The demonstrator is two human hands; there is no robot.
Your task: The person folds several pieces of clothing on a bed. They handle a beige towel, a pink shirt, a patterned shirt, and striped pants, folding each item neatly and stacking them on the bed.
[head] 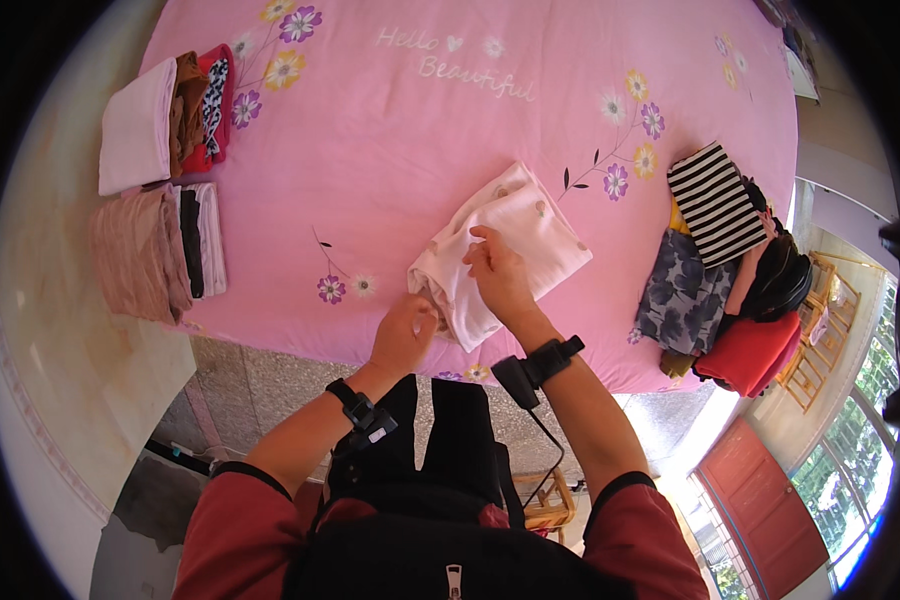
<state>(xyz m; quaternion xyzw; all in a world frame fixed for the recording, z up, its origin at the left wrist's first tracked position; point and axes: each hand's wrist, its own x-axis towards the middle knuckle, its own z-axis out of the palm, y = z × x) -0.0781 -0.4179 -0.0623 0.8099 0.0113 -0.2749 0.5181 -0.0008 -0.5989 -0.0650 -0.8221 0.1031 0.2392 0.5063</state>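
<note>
A folded white cloth garment with small printed motifs (pixel 529 232) lies at an angle on the pink flowered bedspread (pixel 285 187), near the bed's front edge. My left hand (pixel 405 334) is at the garment's lower left end, where the layers bunch together; whether its fingers pinch the fabric cannot be told. Over the garment's middle is my right hand (pixel 499 277), with fingers bent and partly spread, and no cloth shows between them. Each wrist wears a black strap with a small device.
Stacks of folded clothes stand at the left, with a pale pink one (pixel 139 127) and a dusty pink one (pixel 139 255). On the right are a striped garment (pixel 716 204), a dark floral one (pixel 682 292) and a red one (pixel 750 352). A wooden stool (pixel 547 510) is below.
</note>
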